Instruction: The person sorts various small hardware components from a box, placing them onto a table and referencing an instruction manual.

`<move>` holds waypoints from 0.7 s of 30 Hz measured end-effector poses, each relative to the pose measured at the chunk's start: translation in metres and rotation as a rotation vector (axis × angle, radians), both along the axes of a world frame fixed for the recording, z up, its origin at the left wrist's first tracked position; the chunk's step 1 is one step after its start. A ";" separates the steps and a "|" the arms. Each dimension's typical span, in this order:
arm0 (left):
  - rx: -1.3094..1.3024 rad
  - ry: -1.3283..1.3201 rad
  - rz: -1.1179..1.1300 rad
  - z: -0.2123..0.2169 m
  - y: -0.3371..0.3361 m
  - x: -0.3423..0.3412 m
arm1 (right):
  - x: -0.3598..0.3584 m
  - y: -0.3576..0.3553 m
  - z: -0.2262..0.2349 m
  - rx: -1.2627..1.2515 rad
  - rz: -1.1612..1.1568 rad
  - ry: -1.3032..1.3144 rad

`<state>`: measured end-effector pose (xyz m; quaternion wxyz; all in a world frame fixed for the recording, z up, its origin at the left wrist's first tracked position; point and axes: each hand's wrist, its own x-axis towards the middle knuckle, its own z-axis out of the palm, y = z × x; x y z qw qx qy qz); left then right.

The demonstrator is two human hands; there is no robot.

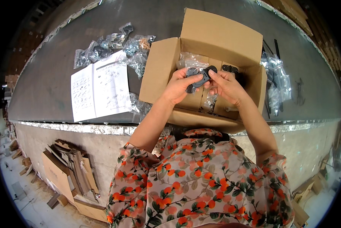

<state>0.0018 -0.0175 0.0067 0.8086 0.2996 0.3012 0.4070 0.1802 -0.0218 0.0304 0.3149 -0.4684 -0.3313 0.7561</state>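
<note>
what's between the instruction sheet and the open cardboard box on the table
In the head view, clear plastic bags of small parts lie between the instruction sheet and the cardboard box; one more bag sits at the sheet's lower corner.

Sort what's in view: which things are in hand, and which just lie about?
In hand: black plastic part, held by left hand and right hand over the open cardboard box.
Lying about: instruction sheet, bagged parts, flattened cardboard on floor.

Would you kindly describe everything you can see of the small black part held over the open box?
The black part looks like moulded plastic, elongated with rounded ends, lying roughly level at a slight tilt. The left hand pinches its left end, thumb on top; the right hand fingers grip its right end. It sits above the open cardboard box on the table. Finer details are too small to tell.
</note>
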 end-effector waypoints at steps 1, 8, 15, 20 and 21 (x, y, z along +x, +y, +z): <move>0.009 0.026 -0.007 0.001 0.001 0.001 | -0.001 0.000 -0.001 0.015 -0.009 0.001; -0.015 0.092 0.064 -0.003 -0.001 0.002 | -0.006 -0.006 -0.003 0.353 0.011 -0.253; -0.050 0.011 0.070 0.001 -0.001 0.002 | -0.009 -0.012 -0.004 0.469 -0.083 -0.330; -0.019 -0.009 0.078 0.000 0.000 0.002 | -0.002 -0.011 0.007 0.525 -0.148 -0.290; 0.005 0.003 0.072 0.000 0.000 0.003 | 0.002 -0.010 0.013 0.534 -0.165 -0.290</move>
